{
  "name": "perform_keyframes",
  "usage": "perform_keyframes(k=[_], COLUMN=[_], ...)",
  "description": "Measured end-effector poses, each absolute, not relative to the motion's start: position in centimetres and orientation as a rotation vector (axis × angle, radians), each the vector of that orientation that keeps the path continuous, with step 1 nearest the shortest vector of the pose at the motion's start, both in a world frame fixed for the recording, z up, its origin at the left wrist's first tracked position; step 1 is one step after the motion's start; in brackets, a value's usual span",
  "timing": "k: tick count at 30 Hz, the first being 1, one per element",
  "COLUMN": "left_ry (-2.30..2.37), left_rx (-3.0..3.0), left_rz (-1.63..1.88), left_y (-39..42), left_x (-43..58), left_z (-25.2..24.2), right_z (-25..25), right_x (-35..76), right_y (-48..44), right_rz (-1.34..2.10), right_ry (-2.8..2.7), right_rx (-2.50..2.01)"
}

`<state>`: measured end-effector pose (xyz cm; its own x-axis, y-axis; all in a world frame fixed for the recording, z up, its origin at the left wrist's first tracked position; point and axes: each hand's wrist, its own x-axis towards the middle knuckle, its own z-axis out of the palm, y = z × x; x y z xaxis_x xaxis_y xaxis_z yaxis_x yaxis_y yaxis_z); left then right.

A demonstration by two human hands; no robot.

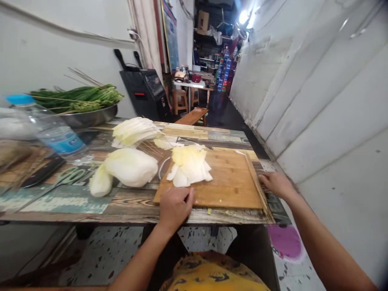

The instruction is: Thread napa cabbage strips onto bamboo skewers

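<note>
A wooden cutting board [230, 178] lies near the table's front edge, with a pile of cut napa cabbage leaves [189, 165] on its left half. My left hand [176, 206] is curled closed at the board's front edge, just below the leaves; whatever its fingers may hold is hidden. Along the board's right edge runs a bundle of thin bamboo skewers [257, 182]. Beside them, my right hand [275, 184] has its fingers pinched together, and I cannot make out what is between them. Left of the board sits a whole peeled cabbage [131, 166], with skewered leaves [135, 131] behind it.
Green-handled scissors [71, 174], a black-handled knife [44, 171] and a water bottle [59, 133] occupy the table's left side. A metal bowl [91, 117] of greens stands behind them. A white wall [327, 89] rises to the right; a black box-like machine [145, 91] is beyond the table.
</note>
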<state>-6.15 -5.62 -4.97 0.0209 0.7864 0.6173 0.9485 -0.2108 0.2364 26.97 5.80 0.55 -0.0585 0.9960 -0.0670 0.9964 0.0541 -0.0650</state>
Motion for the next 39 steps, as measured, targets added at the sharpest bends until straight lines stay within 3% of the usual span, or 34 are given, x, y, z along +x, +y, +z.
perform_keyframes(k=[17, 33, 36, 39], left_ry=[-1.807, -1.757, -1.726, -1.732], left_rx=[-1.990, -2.038, -2.082, -2.181], left_rz=[-0.883, -1.109, -1.099, -0.893], left_y=[-5.5, -5.2, -4.2, -2.6], left_x=[-6.1, -6.1, -6.7, -7.6], left_z=[-5.3, -4.8, -3.8, -3.0], right_z=[-2.6, 0.2, 1.3, 1.8], right_x=[28.2, 25.7, 25.1, 24.1], right_y=[7.3, 9.3, 6.6, 2.2], right_rz=[-0.724, -0.426, -0.582, -0.949], right_ry=[2.104, 2.456, 2.688, 2.956], right_rx=[2.259, 2.693, 2.685, 2.473])
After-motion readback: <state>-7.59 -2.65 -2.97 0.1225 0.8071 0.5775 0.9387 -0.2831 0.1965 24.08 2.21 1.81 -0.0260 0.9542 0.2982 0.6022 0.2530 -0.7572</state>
